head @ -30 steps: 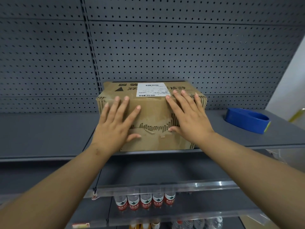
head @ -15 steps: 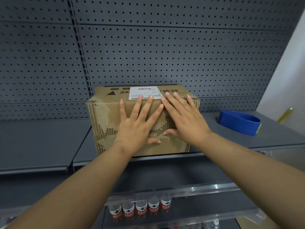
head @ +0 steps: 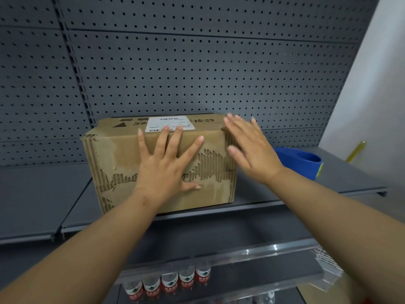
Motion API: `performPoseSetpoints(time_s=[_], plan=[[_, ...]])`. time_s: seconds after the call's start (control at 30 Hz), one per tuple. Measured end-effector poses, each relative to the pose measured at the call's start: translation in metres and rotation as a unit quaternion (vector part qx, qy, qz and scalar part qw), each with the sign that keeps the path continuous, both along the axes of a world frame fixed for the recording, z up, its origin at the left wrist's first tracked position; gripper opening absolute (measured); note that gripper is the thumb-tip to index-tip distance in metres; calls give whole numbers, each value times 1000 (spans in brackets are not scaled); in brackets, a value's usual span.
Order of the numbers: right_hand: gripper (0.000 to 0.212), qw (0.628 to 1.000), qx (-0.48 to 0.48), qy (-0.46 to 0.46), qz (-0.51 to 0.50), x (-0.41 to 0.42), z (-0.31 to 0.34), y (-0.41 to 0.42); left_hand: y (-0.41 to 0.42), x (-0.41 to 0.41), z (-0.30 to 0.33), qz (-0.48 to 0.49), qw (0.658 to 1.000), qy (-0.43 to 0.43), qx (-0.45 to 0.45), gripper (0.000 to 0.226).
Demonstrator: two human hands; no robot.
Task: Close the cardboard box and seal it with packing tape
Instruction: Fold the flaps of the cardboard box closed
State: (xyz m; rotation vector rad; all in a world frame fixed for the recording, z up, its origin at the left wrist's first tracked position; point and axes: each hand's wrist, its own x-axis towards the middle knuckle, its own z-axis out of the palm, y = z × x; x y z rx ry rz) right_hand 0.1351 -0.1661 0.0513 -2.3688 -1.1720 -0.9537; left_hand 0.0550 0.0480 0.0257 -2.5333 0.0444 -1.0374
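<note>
The left hand (head: pixel 163 172) lies flat and spread on the near face of the cardboard box (head: pixel 122 163), fingers straight, fingertips reaching the top edge beside the white label (head: pixel 169 123); a second ago it pressed nearer the box's left side, and it now sits at the middle, over the torn seam where the flaps meet. The right hand (head: pixel 252 148), which half a second ago pressed the box alongside the left, has lifted off and now hovers past the box's right corner, fingers loose and slightly blurred, holding nothing. Beyond that hand, to its right on the same grey shelf (head: pixel 43 194), stands the blue tape dispenser (head: pixel 304 163), partly hidden by the wrist and apart from the box. The box rests on the shelf against the pegboard (head: pixel 197 73), flaps shut and held by one palm. The shift suggests closing is done and sealing has yet to start: the free hand looks bound for the tape. Bottles (head: pixel 171 284) line a lower shelf beneath the arms.
</note>
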Motion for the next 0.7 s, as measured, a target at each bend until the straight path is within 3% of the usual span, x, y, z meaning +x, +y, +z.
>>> performPoseSetpoints(time_s=[0.07,0.17,0.27,0.43,0.57,0.7], plan=[[57,993,108,42,-25,13,-3,-14,-4,1,1,-6,1000,0,-2,119],[52,978,151,99,-105,39,-13,-33,-10,3,3,-8,1000,10,-9,119],[53,957,83,156,-228,66,-28,-51,-13,5,3,-8,1000,20,-20,118],[63,877,-57,263,-398,96,-55,-86,-14,5,4,-1,999,27,-33,107],[69,827,-96,323,-449,108,-68,-106,-14,5,-1,6,1000,10,-11,107],[71,809,-117,346,-460,112,-71,-116,-15,3,-7,13,999,-18,27,108]])
